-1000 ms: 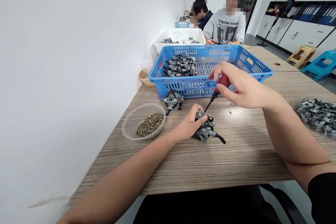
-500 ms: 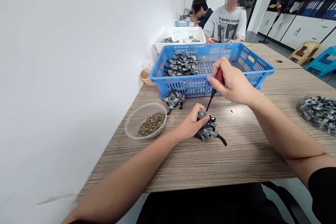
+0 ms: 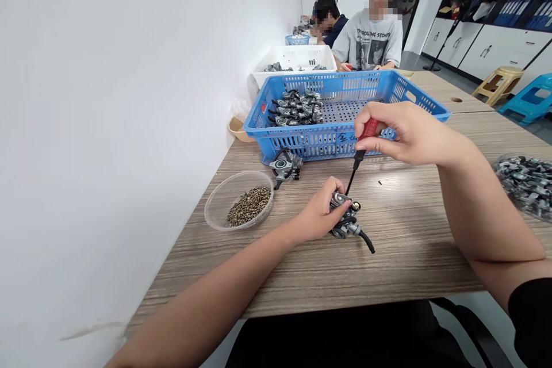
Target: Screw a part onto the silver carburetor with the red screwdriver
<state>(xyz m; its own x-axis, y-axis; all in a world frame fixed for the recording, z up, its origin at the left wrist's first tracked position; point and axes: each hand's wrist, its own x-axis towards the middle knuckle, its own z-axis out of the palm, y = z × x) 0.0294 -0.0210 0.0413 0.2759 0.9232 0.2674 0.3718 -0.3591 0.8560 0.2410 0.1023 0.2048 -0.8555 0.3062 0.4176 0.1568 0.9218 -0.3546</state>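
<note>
Carburetor: a small grey metal carburetor [image 3: 345,219] was held down on the wooden table [image 3: 409,253], near its front edge, with a black lever pointing toward the lower right.
Left hand: the left hand [image 3: 319,213] was clamped on the carburetor from its left side, fingers curled over the top.
Screwdriver: a red-handled screwdriver [image 3: 360,146] was pinched between the fingers of the right hand [image 3: 405,132]; its dark shaft was slanted down and to the left, the tip set at the top of the carburetor beside a brass-coloured fitting.
Key relation: the carburetor was found below and to the left of the right hand, directly under the left; the long axis of the tool was steep, tilted from upper right to lower left. The left hand was the nearer, in contact; the right was joined to the part only through the tool.
Nearby: a second carburetor [image 3: 284,165] was seen just before a blue basket [image 3: 422,104] holding more; a clear bowl of screws [image 3: 239,207] was placed to the left, a dish of metal parts [image 3: 526,181] at far right.
Background: two seated people were seen at work farther along the wall.
</note>
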